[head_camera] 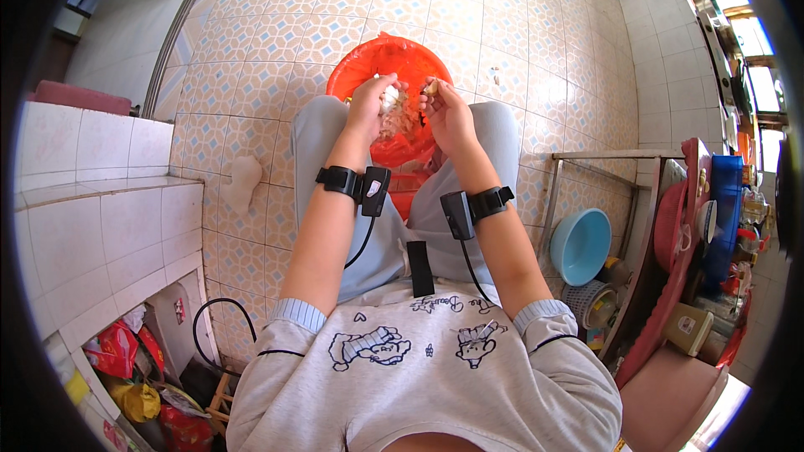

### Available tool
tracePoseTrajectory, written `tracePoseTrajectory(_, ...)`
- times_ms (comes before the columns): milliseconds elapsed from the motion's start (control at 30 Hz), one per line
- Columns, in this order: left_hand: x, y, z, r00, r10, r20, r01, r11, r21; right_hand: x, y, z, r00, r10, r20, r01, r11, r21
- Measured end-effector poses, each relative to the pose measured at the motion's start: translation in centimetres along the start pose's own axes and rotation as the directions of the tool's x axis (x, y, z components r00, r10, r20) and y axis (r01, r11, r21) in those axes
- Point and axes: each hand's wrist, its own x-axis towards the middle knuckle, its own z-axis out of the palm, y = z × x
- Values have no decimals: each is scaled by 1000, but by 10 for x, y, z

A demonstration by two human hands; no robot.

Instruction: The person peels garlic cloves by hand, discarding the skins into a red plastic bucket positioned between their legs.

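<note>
Both of my hands are over a red bin (335, 78) lined with a red plastic bag, which stands on the floor between my knees. My left hand (366, 103) has its fingers curled around a white piece (391, 98) that looks like garlic. In my right hand (451, 114), a small yellowish-brown piece (431, 88), probably a garlic clove, is pinched between thumb and fingers. Below the hands, pale, papery skins (402, 124) lie in the bin. The two hands are a short way apart, with the palms partly facing each other.
To the right, a light blue basin (581, 248) sits under a metal-framed table (619, 155) with a pink cover. Small scraps (496, 75) and a whitish patch or bag (242, 185) are on the tiled floor. A white-tiled counter (94, 213) runs along the left.
</note>
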Motion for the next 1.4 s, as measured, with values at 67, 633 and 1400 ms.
tracePoseTrajectory(67, -1, 0, 1, 1000, -10, -27, 12, 998, 69, 0, -1, -1, 1000, 0, 12, 0, 1000, 5)
tracePoseTrajectory(633, 0, -15, 1, 966, 162, 200, -257, 615, 746, 16, 14, -20, 992, 105, 73, -101, 993, -61)
tracePoseTrajectory(1400, 10, -21, -5, 947, 240, 215, -320, 623, 714, 18, 14, -24, 979, -179, 96, 203, 836, -510)
